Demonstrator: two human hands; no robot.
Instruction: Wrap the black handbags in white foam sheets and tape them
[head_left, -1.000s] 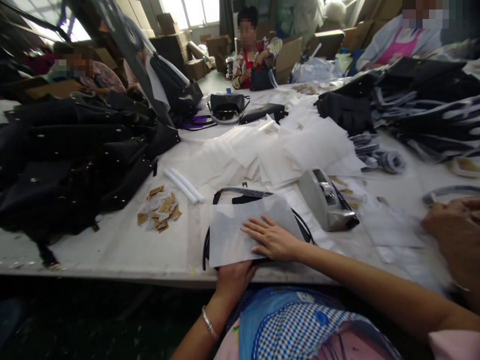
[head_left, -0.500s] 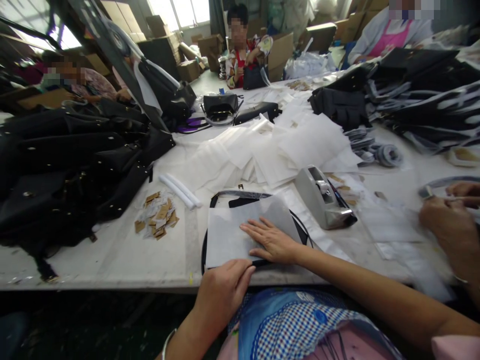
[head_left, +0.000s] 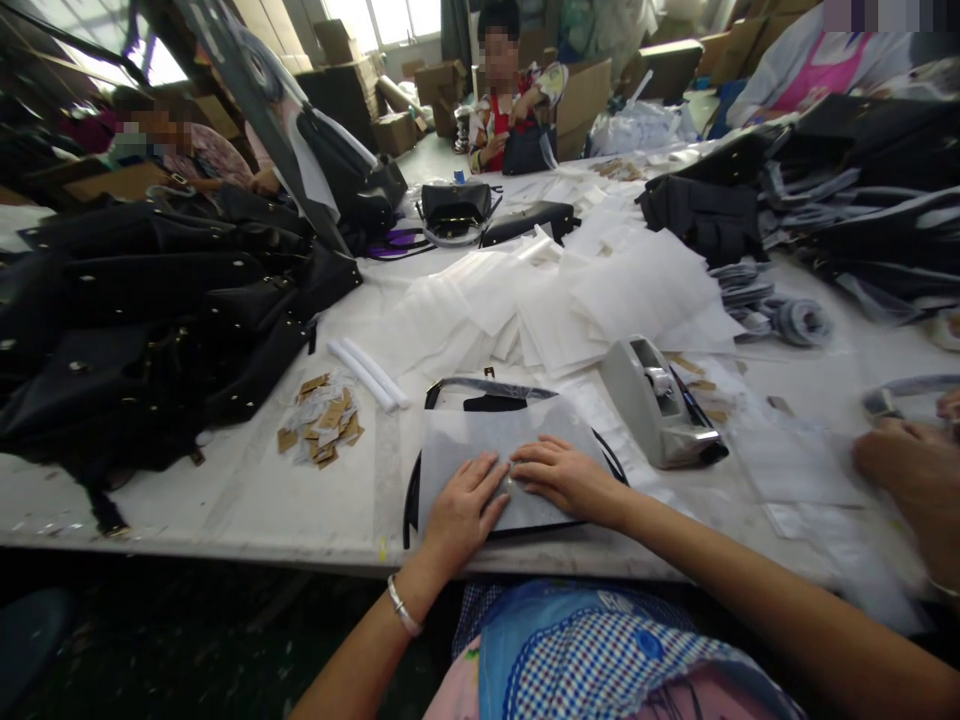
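Observation:
A black bag [head_left: 491, 402] with a thin black strap lies flat at the table's near edge, covered by a sheet of white tissue paper [head_left: 480, 440]. My left hand [head_left: 465, 510] rests flat on the paper, fingers stretched out. My right hand [head_left: 564, 477] lies flat beside it, fingertips meeting the left hand's at the sheet's middle. Both hands press the paper down on the bag.
A grey tape dispenser [head_left: 660, 405] stands just right of the bag. Loose white sheets [head_left: 570, 295] cover the table's middle. Black bags [head_left: 150, 320] are heaped at left and more at right. Small brown tags [head_left: 321, 420] lie left. Another person's hand [head_left: 911, 480] works at right.
My left hand came up from the table's edge onto the paper, beside my right hand. The right hand stayed on the sheet and the paper now lies flatter over the bag.

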